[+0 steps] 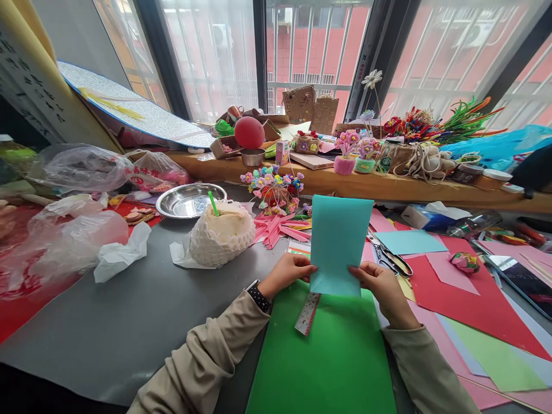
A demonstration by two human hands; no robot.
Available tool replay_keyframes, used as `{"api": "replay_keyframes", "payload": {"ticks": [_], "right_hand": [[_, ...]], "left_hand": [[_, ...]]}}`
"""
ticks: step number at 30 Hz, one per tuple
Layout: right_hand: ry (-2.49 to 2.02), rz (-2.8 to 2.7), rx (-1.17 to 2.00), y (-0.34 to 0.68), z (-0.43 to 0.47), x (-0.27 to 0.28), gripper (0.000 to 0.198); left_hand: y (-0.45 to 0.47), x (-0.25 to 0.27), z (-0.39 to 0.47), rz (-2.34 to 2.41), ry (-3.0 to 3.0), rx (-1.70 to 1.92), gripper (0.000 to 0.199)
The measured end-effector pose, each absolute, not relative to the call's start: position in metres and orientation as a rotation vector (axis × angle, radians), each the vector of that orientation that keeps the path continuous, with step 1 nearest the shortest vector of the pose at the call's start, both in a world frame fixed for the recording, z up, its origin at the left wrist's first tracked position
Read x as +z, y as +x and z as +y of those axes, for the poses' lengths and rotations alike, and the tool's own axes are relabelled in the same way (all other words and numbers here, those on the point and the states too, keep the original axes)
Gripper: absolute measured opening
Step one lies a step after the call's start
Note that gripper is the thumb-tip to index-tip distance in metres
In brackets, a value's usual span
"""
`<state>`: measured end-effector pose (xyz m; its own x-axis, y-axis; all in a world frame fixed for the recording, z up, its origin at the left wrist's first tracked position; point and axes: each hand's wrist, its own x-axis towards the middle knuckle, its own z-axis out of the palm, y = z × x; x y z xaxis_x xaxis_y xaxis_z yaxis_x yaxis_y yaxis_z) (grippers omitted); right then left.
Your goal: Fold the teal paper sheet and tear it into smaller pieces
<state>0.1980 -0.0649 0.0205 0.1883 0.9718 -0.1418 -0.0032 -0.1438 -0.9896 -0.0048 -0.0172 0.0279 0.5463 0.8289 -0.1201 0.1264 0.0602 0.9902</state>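
Note:
A light blue sheet of paper [341,241] is held upright between my two hands. My left hand [291,273] pinches its lower left edge, and my right hand [382,287] grips the lower right edge with the thumb in front. Below the sheet lies a green cutting mat or board [323,368] on the grey table. On that green surface rests a short white ruler [307,314] with a red edge, its upper end partly hidden by the paper. Scissors [388,256] with dark handles lie just beyond my right hand.
A coconut in foam netting [222,233] with a green straw stands left of my hands, near a metal plate [190,200]. Coloured papers [483,299] and a phone [524,282] lie right. Craft flowers [273,187] stand behind, before a crowded wooden ledge [215,175]. Plastic bags [77,241] lie left.

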Motion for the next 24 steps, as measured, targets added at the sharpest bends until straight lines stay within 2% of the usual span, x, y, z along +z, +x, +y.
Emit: {"api": "replay_keyframes", "payload": {"ticks": [5, 13, 19, 24], "right_hand": [[-1.39, -1.022, 1.213, 0.1964, -0.0652, 0.0191, 0.023], [-1.381, -0.997, 1.358, 0.1953, -0.066, 0.0198, 0.026], [-1.417, -1.085, 1.135, 0.1945, -0.0619, 0.0139, 0.025], [-1.448, -1.15, 1.188, 0.194, -0.0629, 0.0148, 0.027]], "left_hand": [[-0.0032, 0.0291, -0.0226, 0.913, 1.501, 0.519, 0.035], [-0.0039, 0.0266, -0.0185, 1.048, 1.594, 0.601, 0.04], [-0.0037, 0.0233, -0.0173, 1.04, 1.643, 0.612, 0.041], [-0.004, 0.0225, -0.0165, 1.062, 1.636, 0.658, 0.034]]}}
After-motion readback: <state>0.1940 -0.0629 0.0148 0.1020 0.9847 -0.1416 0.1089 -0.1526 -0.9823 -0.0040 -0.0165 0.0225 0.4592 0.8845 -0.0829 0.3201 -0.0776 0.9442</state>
